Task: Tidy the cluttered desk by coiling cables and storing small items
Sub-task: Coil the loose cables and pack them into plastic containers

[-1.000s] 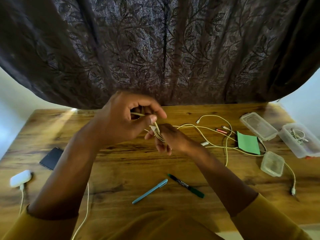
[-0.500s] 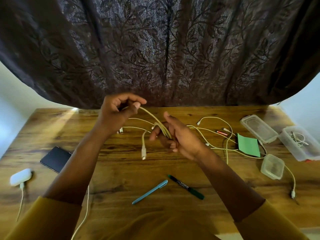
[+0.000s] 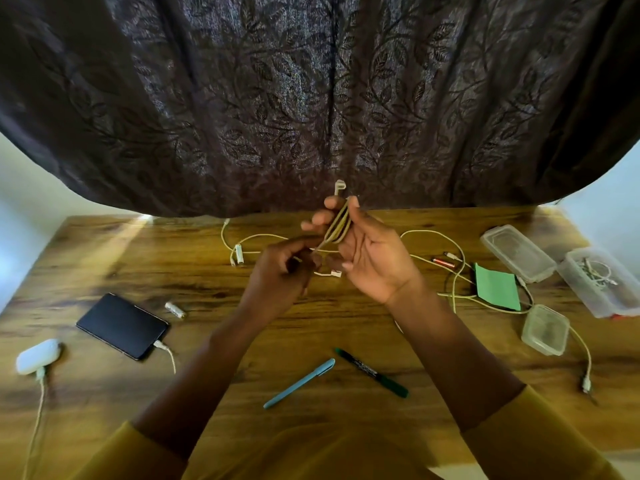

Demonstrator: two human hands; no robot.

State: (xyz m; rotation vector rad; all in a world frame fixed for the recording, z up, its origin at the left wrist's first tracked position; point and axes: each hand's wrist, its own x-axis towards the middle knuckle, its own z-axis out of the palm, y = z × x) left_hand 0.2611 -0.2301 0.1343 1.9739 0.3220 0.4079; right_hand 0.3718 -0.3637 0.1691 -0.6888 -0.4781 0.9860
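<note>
Above the middle of the wooden desk point(image 3: 346, 327), my right hand point(image 3: 367, 251) is raised palm-up with several loops of a cream cable point(image 3: 337, 226) wound round its fingers; a plug end sticks up past the fingertips. Just below and to the left, my left hand point(image 3: 280, 275) pinches the free strand of that same cable. More cream cable point(image 3: 457, 261) lies loose across the desk to the right, and another short piece point(image 3: 239, 251) lies behind my left hand.
A black phone point(image 3: 121, 325) with a cable, a white charger point(image 3: 36, 356) and a small battery point(image 3: 175, 309) lie left. A blue pen point(image 3: 299, 382) and green marker point(image 3: 372, 372) lie near. Green paper point(image 3: 495, 287), a red battery point(image 3: 442, 262) and three plastic containers point(image 3: 517, 252) point(image 3: 545, 329) point(image 3: 601, 280) sit right.
My left hand dropped from high on the left to just below my right hand, drawing the cable round it. My right hand turned palm-up and rose, with more loops on its fingers.
</note>
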